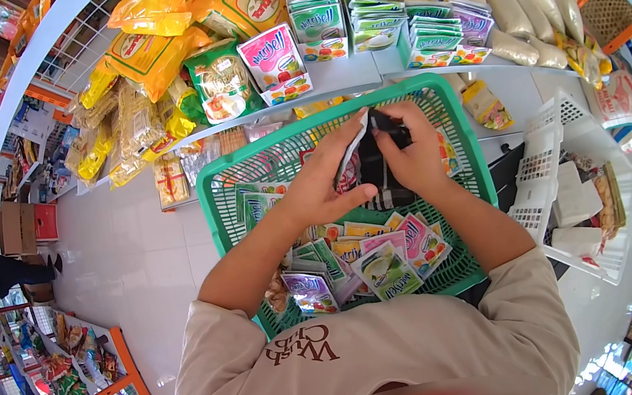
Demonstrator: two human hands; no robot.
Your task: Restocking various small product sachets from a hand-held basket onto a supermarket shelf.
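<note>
Over a green plastic basket [334, 112], both hands meet on a black pouch or cloth [370, 158] with pale lines near its lower end; its exact kind is unclear. My right hand [416, 149] grips its upper part with curled fingers. My left hand [325, 174] holds its left side, where a white edge and a pink printed surface show, thumb extended. Below them in the basket, Nutrijell sachets lie loose: a green one [387, 271], a pink one [421, 243] and a purple one [310, 291]. More green sachets [261, 206] lean at the basket's left side.
Beyond the basket, a shelf [338, 76] carries boxed Nutrijell sachets [317, 22], orange bags [153, 53], noodle packs [135, 117] and bags of white grains [507, 3]. A white perforated crate [581, 127] stands at right. A person [2, 272] is far left.
</note>
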